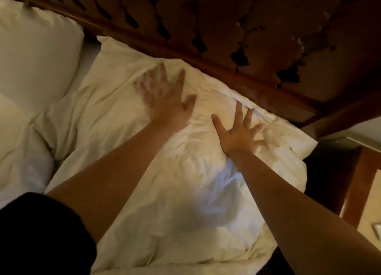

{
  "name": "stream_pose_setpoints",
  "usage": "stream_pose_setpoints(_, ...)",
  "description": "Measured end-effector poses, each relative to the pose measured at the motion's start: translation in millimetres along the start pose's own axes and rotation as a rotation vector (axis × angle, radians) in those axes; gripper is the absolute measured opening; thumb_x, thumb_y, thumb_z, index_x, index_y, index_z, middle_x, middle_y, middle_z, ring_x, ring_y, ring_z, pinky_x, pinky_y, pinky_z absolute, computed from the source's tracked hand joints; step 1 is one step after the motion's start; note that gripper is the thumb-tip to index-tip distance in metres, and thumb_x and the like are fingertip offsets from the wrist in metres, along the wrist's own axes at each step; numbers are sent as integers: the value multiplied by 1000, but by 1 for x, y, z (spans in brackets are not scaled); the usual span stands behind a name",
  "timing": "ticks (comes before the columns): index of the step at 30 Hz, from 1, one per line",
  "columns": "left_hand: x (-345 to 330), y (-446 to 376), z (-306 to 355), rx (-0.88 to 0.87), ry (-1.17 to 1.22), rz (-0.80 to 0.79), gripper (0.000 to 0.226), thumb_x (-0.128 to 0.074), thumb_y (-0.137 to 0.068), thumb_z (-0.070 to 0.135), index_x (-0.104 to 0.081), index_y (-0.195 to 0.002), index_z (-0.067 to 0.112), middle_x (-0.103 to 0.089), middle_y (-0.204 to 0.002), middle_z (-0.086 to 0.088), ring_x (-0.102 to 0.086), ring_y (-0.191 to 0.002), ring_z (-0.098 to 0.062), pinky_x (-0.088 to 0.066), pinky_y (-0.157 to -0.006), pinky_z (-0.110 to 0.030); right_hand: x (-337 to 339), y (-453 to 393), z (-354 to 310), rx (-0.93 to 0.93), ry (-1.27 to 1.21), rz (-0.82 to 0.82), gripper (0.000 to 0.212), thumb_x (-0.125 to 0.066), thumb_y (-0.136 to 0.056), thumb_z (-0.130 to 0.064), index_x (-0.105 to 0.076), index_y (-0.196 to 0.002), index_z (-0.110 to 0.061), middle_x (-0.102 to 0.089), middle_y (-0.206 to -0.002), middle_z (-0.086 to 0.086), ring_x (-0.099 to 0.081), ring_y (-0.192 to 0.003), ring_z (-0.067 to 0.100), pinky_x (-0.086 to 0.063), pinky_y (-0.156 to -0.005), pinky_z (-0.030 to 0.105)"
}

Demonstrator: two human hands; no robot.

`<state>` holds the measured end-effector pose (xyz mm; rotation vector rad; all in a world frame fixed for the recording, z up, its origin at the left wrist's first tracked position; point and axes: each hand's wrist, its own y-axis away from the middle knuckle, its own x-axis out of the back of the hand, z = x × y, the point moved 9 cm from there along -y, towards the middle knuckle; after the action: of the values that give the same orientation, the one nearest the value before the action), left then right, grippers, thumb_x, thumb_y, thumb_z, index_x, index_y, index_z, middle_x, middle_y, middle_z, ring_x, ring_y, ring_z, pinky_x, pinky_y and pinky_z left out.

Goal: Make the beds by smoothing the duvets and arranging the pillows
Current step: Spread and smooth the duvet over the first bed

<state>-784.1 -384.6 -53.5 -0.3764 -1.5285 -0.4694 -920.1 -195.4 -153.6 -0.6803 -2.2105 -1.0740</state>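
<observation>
- I have both hands down flat on the near pillow [127, 118], which lies crumpled along the carved wooden headboard [257, 54] at the head of the bed.
- My left hand [165, 101] is spread wide with straight fingers on the pillow's upper middle; it is blurred, so I judge it to be mid-sweep.
- My right hand [239, 134] is also splayed wide, pressing nearer the headboard-side corner. Neither grip holds anything.
- A second pillow [35, 54] sits plump to the left, just beside this one, with more white bedding [18, 142] below it.
- The step in hand looks like pillow arranging: flattening creases and plumping.
- Next I would push the wrinkles outward toward the edges, then square the pillow against the headboard in line with its neighbour.
</observation>
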Motion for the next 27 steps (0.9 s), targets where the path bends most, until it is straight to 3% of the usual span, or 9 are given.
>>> stream_pose_setpoints(2, 4, 43, 26, -181, -90, 51, 76, -23, -94, 78, -15, -161, 43, 2, -172, -10, 6, -156, -44, 14, -116, -67, 11, 16, -8, 79, -38, 67, 93, -26, -83, -95, 9, -159, -55, 17, -174, -9, 12, -158, 44, 5, -117, 79)
stream_pose_setpoints(3, -1, 56, 31, -213, -100, -1, 77, -20, -93, 79, -11, -162, 44, 0, -172, -8, 7, -156, -44, 13, -117, -70, 16, 27, -18, 152, -45, 110, 84, -28, -90, -89, 8, -159, -56, 15, -174, -9, 13, -159, 40, 7, -119, 75)
stream_pose_setpoints(5, -21, 62, 28, -203, -122, -109, 79, -18, -91, 79, 4, -160, 47, 3, -173, -5, 11, -155, -43, 9, -116, -74, 16, 45, -40, 286, -39, 142, 72, -30, -98, -77, 4, -159, -58, 14, -174, -10, 15, -160, 35, 10, -121, 68)
stream_pose_setpoints(7, -34, 48, 20, -207, -145, -145, 82, -21, -90, 81, 15, -157, 51, 11, -172, -3, 15, -155, -43, 6, -115, -76, 0, 46, -52, 334, 14, 110, 71, -26, -97, -78, 2, -160, -58, 16, -174, -9, 18, -159, 35, 9, -123, 68)
stream_pose_setpoints(11, -53, 3, 6, -303, -146, -174, 91, -14, -83, 94, 14, -157, 51, 15, -171, -1, 14, -156, -40, 7, -116, -74, -16, 10, -34, 291, 58, 133, 82, -20, -92, -87, 6, -162, -51, 15, -174, -6, 20, -159, 32, 9, -123, 67)
stream_pose_setpoints(17, -80, -45, -5, -341, -83, -248, 91, -15, -83, 94, 6, -159, 49, 20, -170, 9, 18, -157, -23, 12, -121, -63, -11, -24, 26, 279, 241, 228, 91, -14, -93, -86, 5, -166, -36, -3, -176, 3, 4, -161, 29, 3, -130, 50)
stream_pose_setpoints(21, -83, -47, -7, -336, -52, -240, 93, -21, -82, 93, 7, -159, 48, 18, -170, 9, 17, -157, -22, 11, -121, -63, -6, -28, 68, 250, 373, 266, 91, -14, -93, -86, 10, -166, -35, 3, -176, 1, 11, -161, 26, 10, -128, 51)
stream_pose_setpoints(24, -76, -43, -2, -346, -58, -221, 97, -18, -80, 96, 7, -159, 47, 17, -171, 9, 17, -157, -21, 9, -121, -63, 6, -23, 103, 272, 469, 277, 87, -19, -97, -82, 9, -166, -37, 8, -176, -2, 12, -161, 28, 3, -129, 53)
stream_pose_setpoints(27, -66, -30, 3, -239, -163, -168, 109, -12, -70, 103, 7, -160, 45, 14, -171, 6, 12, -158, -25, 4, -121, -67, 25, -11, 139, 246, 445, 255, 86, -27, -98, -79, 11, -165, -39, 11, -175, -1, 6, -161, 25, -9, -128, 57)
